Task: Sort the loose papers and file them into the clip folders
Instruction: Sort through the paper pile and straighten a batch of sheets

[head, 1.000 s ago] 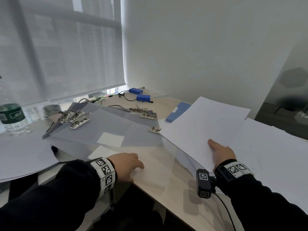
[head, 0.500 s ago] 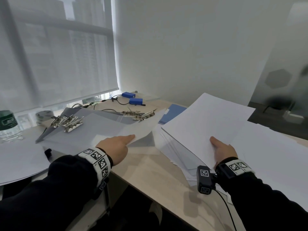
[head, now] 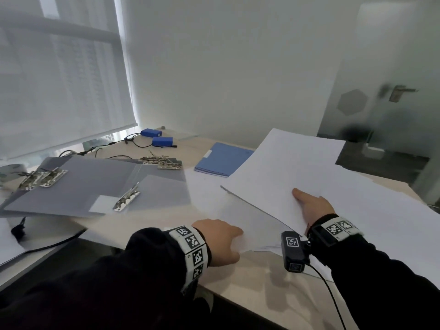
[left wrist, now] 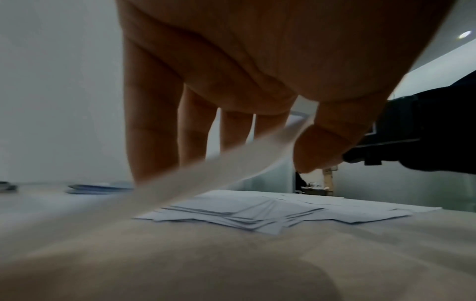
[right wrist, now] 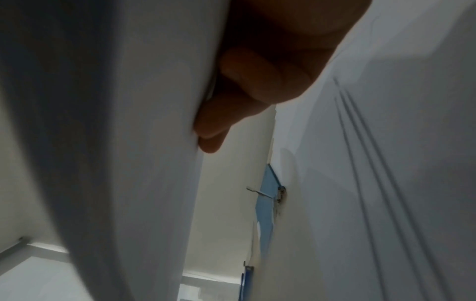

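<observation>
Several white sheets (head: 285,167) are lifted off the desk in my right hand (head: 307,201), thumb on top and fingers (right wrist: 213,126) curled beneath. Under them the loose pile (head: 392,222) spreads over the right of the desk; its fanned edges (left wrist: 244,211) show in the left wrist view. My left hand (head: 228,239) pinches the near corner of a single sheet (head: 226,203) between thumb and fingers, and that sheet (left wrist: 206,169) curves up off the table. Open grey clip folders (head: 95,182) with metal clips (head: 126,198) lie to the left.
A blue folder (head: 221,160) lies behind the papers. Two blue battery packs (head: 157,139) with cables sit by the window. More white paper (head: 9,241) lies at the far left. The desk's front edge (head: 262,296) runs just below my wrists.
My left hand moved right from the grey folders to the loose pile and took hold of a sheet's corner. My right hand kept its sheets raised. The view swung right.
</observation>
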Tool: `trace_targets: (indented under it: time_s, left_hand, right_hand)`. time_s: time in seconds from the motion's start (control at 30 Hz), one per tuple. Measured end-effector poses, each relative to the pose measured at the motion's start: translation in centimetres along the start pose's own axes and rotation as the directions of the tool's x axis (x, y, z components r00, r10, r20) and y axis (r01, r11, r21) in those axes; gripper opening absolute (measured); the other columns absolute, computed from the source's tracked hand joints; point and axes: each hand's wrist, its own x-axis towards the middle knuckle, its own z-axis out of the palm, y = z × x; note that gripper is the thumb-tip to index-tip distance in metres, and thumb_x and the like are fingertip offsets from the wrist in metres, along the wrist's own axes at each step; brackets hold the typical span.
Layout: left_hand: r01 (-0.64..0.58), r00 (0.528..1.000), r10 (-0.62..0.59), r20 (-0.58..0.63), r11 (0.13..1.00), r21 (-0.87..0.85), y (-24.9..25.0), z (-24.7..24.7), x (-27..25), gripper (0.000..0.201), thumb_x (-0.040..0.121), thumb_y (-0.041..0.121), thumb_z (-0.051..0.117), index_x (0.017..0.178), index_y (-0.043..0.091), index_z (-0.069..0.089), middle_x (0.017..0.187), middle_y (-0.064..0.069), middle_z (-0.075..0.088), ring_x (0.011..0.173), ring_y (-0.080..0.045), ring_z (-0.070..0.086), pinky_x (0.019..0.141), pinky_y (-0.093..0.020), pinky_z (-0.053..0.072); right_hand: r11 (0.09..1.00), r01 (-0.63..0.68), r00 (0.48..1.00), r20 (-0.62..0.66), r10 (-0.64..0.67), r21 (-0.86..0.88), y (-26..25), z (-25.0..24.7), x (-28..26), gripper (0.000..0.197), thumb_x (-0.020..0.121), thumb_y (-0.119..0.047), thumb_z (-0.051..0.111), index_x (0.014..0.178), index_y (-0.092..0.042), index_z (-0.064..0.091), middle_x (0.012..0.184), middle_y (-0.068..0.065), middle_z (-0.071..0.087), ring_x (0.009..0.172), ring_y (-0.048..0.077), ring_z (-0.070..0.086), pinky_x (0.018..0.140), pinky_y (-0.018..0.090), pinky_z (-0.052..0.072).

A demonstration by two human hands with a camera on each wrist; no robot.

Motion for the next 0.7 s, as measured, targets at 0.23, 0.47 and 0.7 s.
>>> trace_targets:
  time_s: [0.23, 0.47, 0.7]
  left_hand:
    - [0.054, 0.984, 0.007, 0.177, 0.940, -0.337, 1.7, -0.4, 2.4, 0.070, 0.082, 0.065, 0.061, 0.143, 0.034, 0.047, 0.144, 0.010, 0.051, 0.120, -0.015, 0.057, 0.100, -0.034, 0.048]
    - [0.253, 0.942, -0.325, 0.085, 0.519, -0.817, -2.9, -3.2, 7.6, 0.015, 0.093, 0.015, 0.055, 0.099, 0.010, 0.067, 0.109, -0.004, 0.069, 0.083, -0.015, 0.068, 0.058, -0.029, 0.053]
    - [0.267, 0.941, -0.336, -0.032, 0.801, -0.535, -5.1, -5.0, 13.4, 0.022, 0.095, 0.016, 0.057, 0.114, 0.014, 0.067, 0.112, -0.006, 0.066, 0.110, -0.027, 0.062, 0.074, -0.026, 0.045]
  right_hand:
    - [0.993, -0.050, 0.999, -0.018, 0.048, -0.107, 1.3, -5.5, -0.4, 0.061, 0.088, -0.020, 0.070, 0.133, 0.012, 0.045, 0.107, 0.013, 0.057, 0.098, 0.028, 0.056, 0.091, 0.030, 0.042]
    - [0.962, -0.185, 0.977, 0.071, 0.203, -0.202, 5.0, -8.7, 0.2, 0.076, 0.059, -0.041, 0.088, 0.115, 0.001, 0.059, 0.097, 0.009, 0.073, 0.092, 0.031, 0.069, 0.099, 0.044, 0.049]
    - [0.930, -0.282, 0.919, 0.213, 0.333, -0.236, 6.0, -8.6, -1.2, 0.019, 0.082, -0.007, 0.073, 0.098, 0.002, 0.071, 0.082, 0.011, 0.076, 0.072, 0.028, 0.073, 0.071, 0.032, 0.059]
